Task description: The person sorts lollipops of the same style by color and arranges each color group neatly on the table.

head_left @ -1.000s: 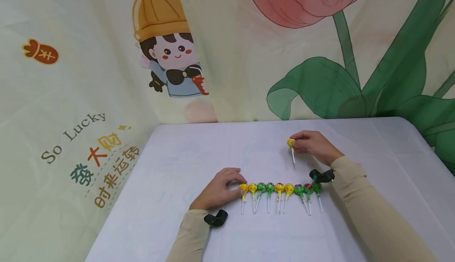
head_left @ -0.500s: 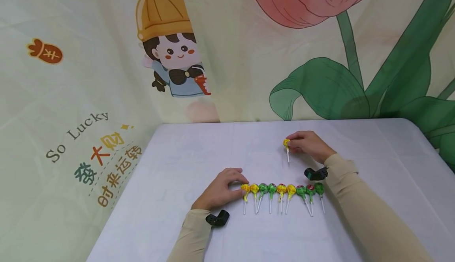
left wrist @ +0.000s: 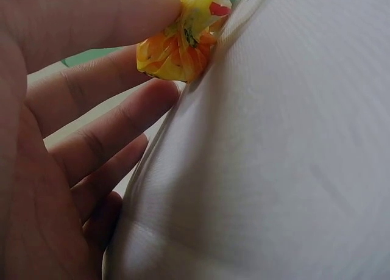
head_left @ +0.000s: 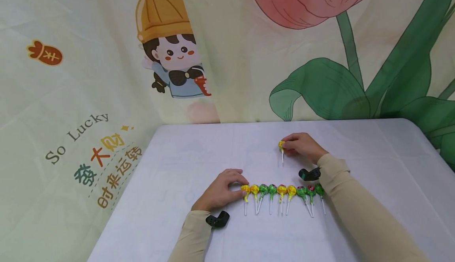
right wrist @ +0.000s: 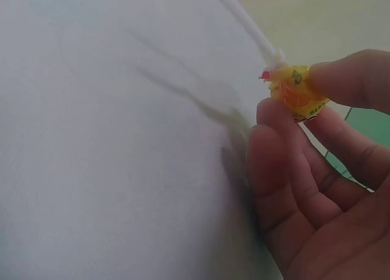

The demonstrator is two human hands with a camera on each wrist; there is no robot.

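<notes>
A row of wrapped lollipops, some yellow and some green (head_left: pixel 272 189), lies across the white table, sticks toward the person. At the row's left end, my left hand (head_left: pixel 221 191) pinches the head of a yellow lollipop (left wrist: pixel 177 55) between thumb and fingers. Beyond the row, farther back, my right hand (head_left: pixel 304 146) holds another yellow lollipop (right wrist: pixel 297 97) by its wrapped head. Its white stick (right wrist: pixel 247 22) points down toward the person in the head view, and its shadow falls on the table in the right wrist view.
The white-covered table (head_left: pixel 199 151) ends at a printed cloth backdrop (head_left: pixel 234 57). My right sleeve (head_left: pixel 362 203) passes close to the green lollipop (head_left: pixel 319 190) at the row's right end. Each wrist carries a black camera (head_left: pixel 217 219).
My right hand has moved left with the yellow lollipop, still behind the row. My left hand keeps its place at the row's left end.
</notes>
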